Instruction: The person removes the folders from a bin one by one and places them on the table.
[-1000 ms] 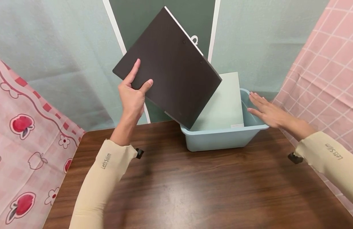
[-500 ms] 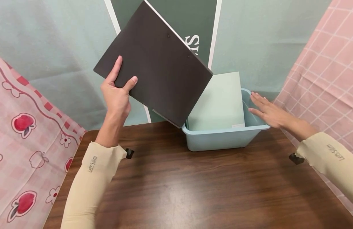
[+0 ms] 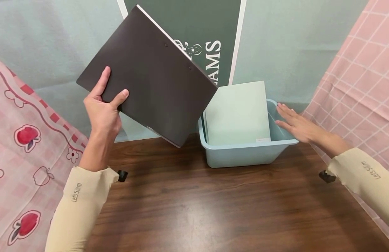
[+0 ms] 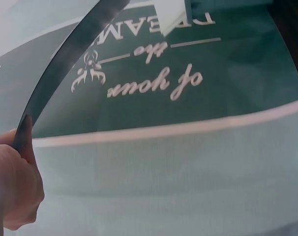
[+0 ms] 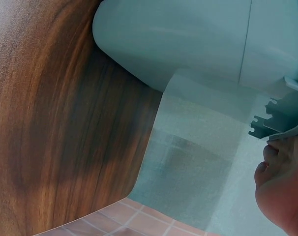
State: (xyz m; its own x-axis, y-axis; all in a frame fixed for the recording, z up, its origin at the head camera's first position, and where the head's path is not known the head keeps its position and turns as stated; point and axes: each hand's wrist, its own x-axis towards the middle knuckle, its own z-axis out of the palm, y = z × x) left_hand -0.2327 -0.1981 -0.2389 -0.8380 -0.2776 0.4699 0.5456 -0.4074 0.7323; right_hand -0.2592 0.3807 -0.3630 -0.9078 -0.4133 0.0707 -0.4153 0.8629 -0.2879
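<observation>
Left hand (image 3: 103, 110) grips black folder (image 3: 147, 77) at its eight o'clock edge. Right hand (image 3: 296, 124), fingers straight, at three o'clock rim of bin (image 3: 238, 155), four o'clock from folder. Risk: folder swinging or slipping, owing to one-sided hold.

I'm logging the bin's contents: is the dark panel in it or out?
Out: the left hand holds the dark panel tilted, its lowest corner hanging beside the blue bin.

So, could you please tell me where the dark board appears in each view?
Head: dark board upper left of centre, in the left hand.
Left wrist: upper left, as a narrow dark strip.
Right wrist: not in it.
Shared landmark: pale curtain, in all three.
</observation>
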